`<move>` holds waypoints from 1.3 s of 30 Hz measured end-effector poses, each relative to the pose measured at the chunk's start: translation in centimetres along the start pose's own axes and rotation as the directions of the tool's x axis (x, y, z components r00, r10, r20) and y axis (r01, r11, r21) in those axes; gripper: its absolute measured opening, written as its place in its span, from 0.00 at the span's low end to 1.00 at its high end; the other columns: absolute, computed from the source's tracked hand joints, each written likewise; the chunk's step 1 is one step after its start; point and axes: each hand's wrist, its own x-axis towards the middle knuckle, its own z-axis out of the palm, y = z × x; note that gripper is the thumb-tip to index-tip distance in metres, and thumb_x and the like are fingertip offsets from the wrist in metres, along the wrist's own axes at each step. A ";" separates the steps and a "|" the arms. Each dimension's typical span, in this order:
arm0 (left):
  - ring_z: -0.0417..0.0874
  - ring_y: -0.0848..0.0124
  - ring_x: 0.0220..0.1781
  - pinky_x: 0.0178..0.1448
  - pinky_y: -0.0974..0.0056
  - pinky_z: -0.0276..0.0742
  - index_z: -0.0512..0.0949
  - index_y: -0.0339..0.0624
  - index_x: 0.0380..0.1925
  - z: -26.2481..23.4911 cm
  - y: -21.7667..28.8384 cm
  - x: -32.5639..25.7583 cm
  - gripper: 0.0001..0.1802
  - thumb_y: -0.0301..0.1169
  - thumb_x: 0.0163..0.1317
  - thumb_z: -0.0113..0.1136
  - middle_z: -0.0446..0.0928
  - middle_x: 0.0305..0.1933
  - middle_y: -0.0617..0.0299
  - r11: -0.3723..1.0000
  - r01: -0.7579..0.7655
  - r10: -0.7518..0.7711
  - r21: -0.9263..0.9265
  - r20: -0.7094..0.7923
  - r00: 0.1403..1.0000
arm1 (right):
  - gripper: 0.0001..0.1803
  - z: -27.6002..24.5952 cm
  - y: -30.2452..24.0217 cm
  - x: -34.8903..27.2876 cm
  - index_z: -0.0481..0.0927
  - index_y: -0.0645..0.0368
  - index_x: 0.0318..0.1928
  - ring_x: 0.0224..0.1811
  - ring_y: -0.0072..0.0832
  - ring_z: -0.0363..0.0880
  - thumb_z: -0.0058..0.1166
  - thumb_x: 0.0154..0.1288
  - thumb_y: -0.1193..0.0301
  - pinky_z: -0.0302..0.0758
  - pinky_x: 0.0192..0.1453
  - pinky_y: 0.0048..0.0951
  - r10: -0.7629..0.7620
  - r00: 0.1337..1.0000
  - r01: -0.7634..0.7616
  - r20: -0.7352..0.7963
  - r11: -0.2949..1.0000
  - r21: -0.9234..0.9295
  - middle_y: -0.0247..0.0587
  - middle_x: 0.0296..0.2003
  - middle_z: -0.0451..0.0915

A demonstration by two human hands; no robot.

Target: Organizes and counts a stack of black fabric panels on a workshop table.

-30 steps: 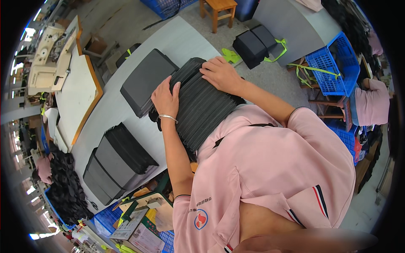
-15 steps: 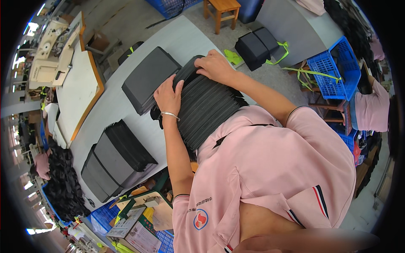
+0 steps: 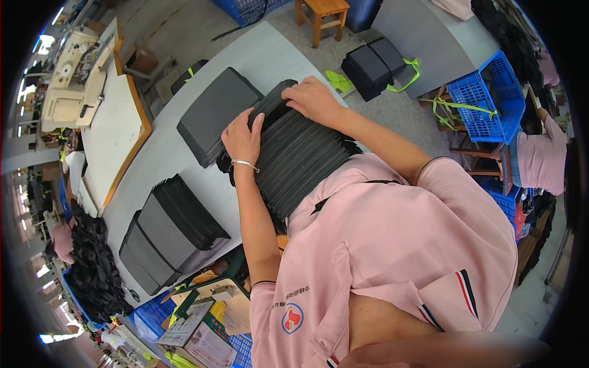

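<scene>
A thick stack of black flat pieces (image 3: 300,159) lies fanned on the grey table (image 3: 184,184) right in front of me. My left hand (image 3: 242,138), with a thin bracelet on the wrist, grips the stack's left edge with fingers curled over it. My right hand (image 3: 313,98) presses on the far top end of the same stack. Just beyond my left hand lies a second flat black stack (image 3: 215,113).
More black and grey stacks (image 3: 169,230) sit at the table's left end. A sewing machine (image 3: 76,67) on a wooden-edged table is far left. Blue crates (image 3: 488,101), a wooden stool (image 3: 322,12), black bundles (image 3: 371,58) and another person's pink sleeve (image 3: 540,159) lie to the right.
Both hands have shifted slightly up the stack toward its far end, and the pieces look more squared together. The view has tilted a little.
</scene>
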 end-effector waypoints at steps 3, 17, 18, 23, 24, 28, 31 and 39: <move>0.80 0.60 0.62 0.70 0.52 0.62 0.82 0.50 0.54 -0.1 0.1 0.1 0.23 0.53 0.71 0.57 0.84 0.54 0.58 1.000 -0.003 0.003 -0.010 0.006 1.000 | 0.07 -0.2 -0.1 0.2 0.80 0.51 0.36 0.36 0.35 0.80 0.66 0.59 0.70 0.70 0.53 0.36 -0.011 1.000 0.010 -0.009 1.000 -0.013 0.34 0.29 0.82; 0.81 0.60 0.59 0.70 0.51 0.61 0.82 0.50 0.54 -0.4 -0.2 0.5 0.23 0.52 0.71 0.56 0.85 0.52 0.57 1.000 -0.001 0.003 -0.027 0.062 0.998 | 0.03 -2.1 1.7 0.5 0.76 0.54 0.34 0.46 0.33 0.78 0.56 0.65 0.71 0.67 0.56 0.36 -0.075 0.994 0.081 0.085 0.994 -0.073 0.38 0.40 0.76; 0.82 0.57 0.57 0.68 0.52 0.63 0.83 0.49 0.54 -0.4 -0.2 0.4 0.25 0.54 0.70 0.57 0.86 0.50 0.56 0.999 -0.026 0.027 -0.030 0.030 0.999 | 0.03 -2.2 1.7 0.4 0.76 0.54 0.34 0.46 0.33 0.78 0.56 0.65 0.71 0.67 0.56 0.36 -0.074 0.993 0.081 0.087 0.994 -0.074 0.38 0.40 0.76; 0.84 0.56 0.54 0.65 0.52 0.65 0.83 0.46 0.54 -0.7 0.5 0.0 0.30 0.58 0.66 0.60 0.86 0.49 0.55 0.992 -0.114 0.115 0.049 -0.034 0.993 | 0.04 -3.6 1.1 -0.3 0.80 0.54 0.37 0.45 0.33 0.78 0.61 0.64 0.70 0.67 0.59 0.37 -0.162 0.986 0.160 -0.036 0.985 -0.063 0.37 0.39 0.76; 0.82 0.56 0.56 0.67 0.50 0.64 0.82 0.46 0.54 -0.8 0.5 0.0 0.31 0.60 0.65 0.61 0.85 0.51 0.55 0.995 -0.088 0.088 0.051 0.010 0.996 | 0.04 -3.8 0.8 -0.8 0.80 0.54 0.37 0.45 0.33 0.78 0.61 0.64 0.70 0.67 0.59 0.37 -0.160 0.986 0.158 -0.035 0.985 -0.063 0.37 0.39 0.76; 0.80 0.57 0.61 0.70 0.46 0.61 0.81 0.47 0.56 -0.7 0.8 0.2 0.33 0.61 0.63 0.62 0.84 0.55 0.54 0.999 -0.019 0.017 0.038 0.058 0.998 | 0.05 -4.1 0.4 -2.8 0.81 0.54 0.35 0.46 0.33 0.77 0.64 0.62 0.70 0.68 0.58 0.36 -0.094 0.995 0.094 0.045 0.995 -0.011 0.36 0.40 0.76; 0.77 0.58 0.66 0.73 0.41 0.57 0.81 0.47 0.57 0.0 0.7 0.2 0.33 0.60 0.64 0.61 0.82 0.59 0.54 0.999 -0.002 0.000 0.050 0.035 0.999 | 0.05 -4.0 0.4 -3.5 0.81 0.55 0.34 0.45 0.32 0.77 0.64 0.61 0.70 0.69 0.56 0.35 -0.082 0.996 0.082 0.018 0.997 0.005 0.35 0.38 0.76; 0.73 0.60 0.70 0.76 0.33 0.51 0.72 0.50 0.68 2.0 2.0 -1.2 0.38 0.60 0.65 0.60 0.77 0.65 0.58 0.993 -0.081 0.082 0.091 -0.009 0.997 | 0.07 -4.2 -0.4 -3.1 0.78 0.55 0.32 0.41 0.33 0.76 0.65 0.60 0.69 0.69 0.48 0.36 -0.093 0.991 0.102 0.096 0.991 -0.087 0.35 0.35 0.74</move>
